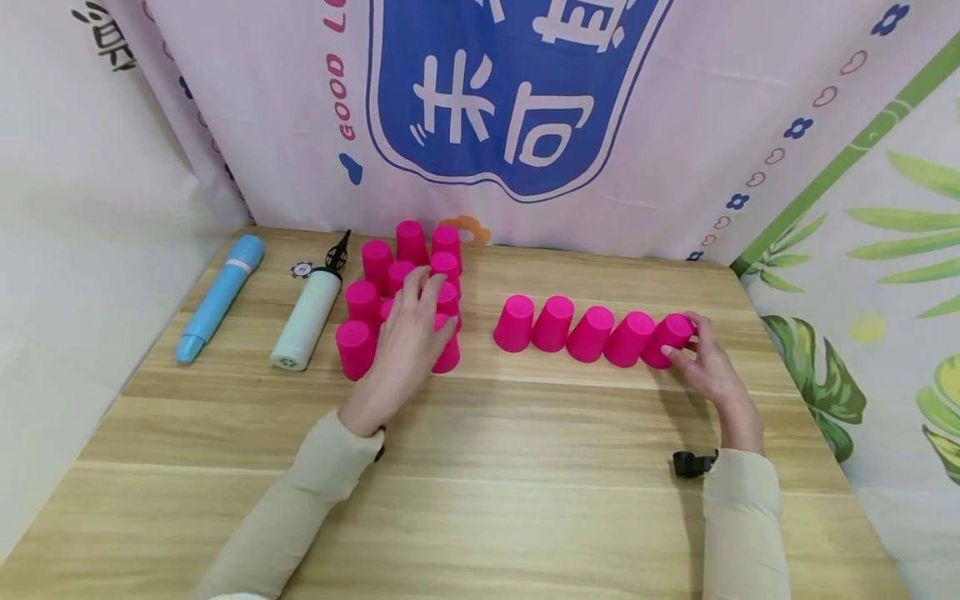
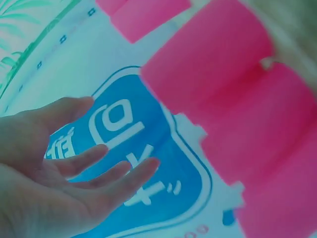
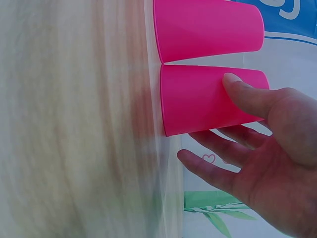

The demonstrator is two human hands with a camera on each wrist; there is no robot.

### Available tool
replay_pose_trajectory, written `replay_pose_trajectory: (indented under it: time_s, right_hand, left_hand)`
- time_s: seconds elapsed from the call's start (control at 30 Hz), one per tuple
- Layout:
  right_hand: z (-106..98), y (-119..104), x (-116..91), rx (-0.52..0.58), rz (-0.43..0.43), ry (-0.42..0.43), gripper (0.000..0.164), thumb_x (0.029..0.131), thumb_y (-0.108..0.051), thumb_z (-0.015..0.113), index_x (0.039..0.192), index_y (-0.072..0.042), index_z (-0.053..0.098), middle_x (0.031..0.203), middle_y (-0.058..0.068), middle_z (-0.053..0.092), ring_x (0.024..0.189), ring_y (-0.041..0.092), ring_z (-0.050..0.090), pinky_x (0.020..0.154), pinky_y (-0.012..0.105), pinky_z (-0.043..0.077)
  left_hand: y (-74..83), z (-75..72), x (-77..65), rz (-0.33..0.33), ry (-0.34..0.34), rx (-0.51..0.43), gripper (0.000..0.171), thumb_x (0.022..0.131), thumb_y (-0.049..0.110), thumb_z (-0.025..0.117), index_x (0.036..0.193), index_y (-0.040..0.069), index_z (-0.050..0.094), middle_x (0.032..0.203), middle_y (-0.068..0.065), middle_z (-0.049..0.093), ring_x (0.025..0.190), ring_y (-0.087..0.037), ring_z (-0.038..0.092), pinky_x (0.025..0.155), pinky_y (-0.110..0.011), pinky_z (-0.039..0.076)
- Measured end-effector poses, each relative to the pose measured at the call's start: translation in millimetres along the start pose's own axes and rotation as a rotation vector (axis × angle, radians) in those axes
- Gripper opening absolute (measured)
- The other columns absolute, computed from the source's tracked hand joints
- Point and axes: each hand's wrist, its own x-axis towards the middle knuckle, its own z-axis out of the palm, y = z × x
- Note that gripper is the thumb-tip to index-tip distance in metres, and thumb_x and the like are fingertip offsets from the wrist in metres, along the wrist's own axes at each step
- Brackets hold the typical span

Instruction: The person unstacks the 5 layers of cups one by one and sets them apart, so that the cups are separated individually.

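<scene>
Upside-down pink cups stand in a row, and at its right end my right hand [image 1: 707, 367] holds the last cup [image 1: 667, 340] between thumb and fingers. In the right wrist view the thumb lies on the side of this cup [image 3: 198, 99], with fingers behind it; its rim is down at the table beside its neighbour [image 3: 208, 29]. My left hand [image 1: 405, 337] reaches over a cluster of pink cups [image 1: 356, 348], fingers spread and slightly bent. The left wrist view shows that hand [image 2: 74, 173] holding nothing, apart from the cups [image 2: 213, 54]. Part of the cluster is hidden beneath it.
Left of the cluster lie a pale green hand pump [image 1: 306, 321] with a black nozzle and a blue tube-shaped thing [image 1: 220, 300]. A small round chip [image 1: 302, 269] is near the nozzle. A printed cloth [image 1: 300, 183] hangs behind the wooden table [image 1: 510, 500].
</scene>
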Motion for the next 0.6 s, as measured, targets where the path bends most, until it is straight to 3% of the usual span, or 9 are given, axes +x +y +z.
replay_pose_trajectory:
  time_s: [0.07, 0.17, 0.37, 0.5, 0.6]
  right_hand:
    - [-0.6, -0.6, 0.1, -0.004, 0.004, -0.003, 0.066, 0.098, -0.011, 0.055, 0.148, -0.003, 0.012, 0.138, 0.035, 0.034, 0.122, 0.056, 0.039, 0.102, 0.065, 0.032]
    - [-2.0, -0.4, -0.3, -0.010, 0.009, -0.007, 0.066, 0.098, -0.011, 0.055, 0.148, -0.003, 0.012, 0.138, 0.035, 0.033, 0.122, 0.056, 0.039, 0.102, 0.065, 0.032]
    - [-2.5, 0.2, -1.1, -0.012, -0.005, -0.004, 0.065, 0.098, -0.009, 0.054, 0.148, -0.002, 0.013, 0.138, 0.035, 0.033, 0.121, 0.057, 0.040, 0.101, 0.065, 0.032]
    - [-1.5, 0.3, -0.6, -0.013, -0.016, -0.001, 0.065, 0.097, -0.008, 0.055, 0.147, -0.001, 0.013, 0.137, 0.035, 0.034, 0.120, 0.057, 0.040, 0.101, 0.065, 0.033]
    - [-1.4, 0.1, -0.1, -0.017, -0.021, 0.000, 0.065, 0.097, -0.007, 0.055, 0.147, -0.001, 0.013, 0.137, 0.035, 0.034, 0.120, 0.057, 0.040, 0.101, 0.065, 0.033]
  left_hand:
    - [8.2, 4.2, 10.8, 0.040, 0.015, -0.021, 0.061, 0.082, 0.007, 0.075, 0.135, 0.001, 0.046, 0.139, -0.019, 0.039, 0.108, -0.037, 0.053, 0.072, -0.044, 0.057]
    - [21.2, 19.0, 26.3, 0.071, -0.057, -0.074, 0.058, 0.084, 0.008, 0.074, 0.135, 0.000, 0.047, 0.139, -0.019, 0.040, 0.115, -0.036, 0.050, 0.082, -0.044, 0.054]
    - [37.8, 60.6, 50.5, -0.009, -0.319, -0.093, 0.066, 0.088, 0.016, 0.070, 0.145, 0.007, 0.038, 0.146, -0.016, 0.033, 0.123, -0.034, 0.044, 0.095, -0.046, 0.048]
    - [39.4, 79.1, 57.0, -0.045, -0.413, -0.056, 0.069, 0.089, 0.018, 0.069, 0.149, 0.013, 0.034, 0.148, -0.016, 0.030, 0.119, -0.035, 0.047, 0.093, -0.044, 0.049]
    - [39.4, 86.4, 58.2, -0.043, -0.447, -0.029, 0.067, 0.090, 0.018, 0.069, 0.148, 0.013, 0.035, 0.145, -0.016, 0.034, 0.116, -0.034, 0.049, 0.092, -0.043, 0.049]
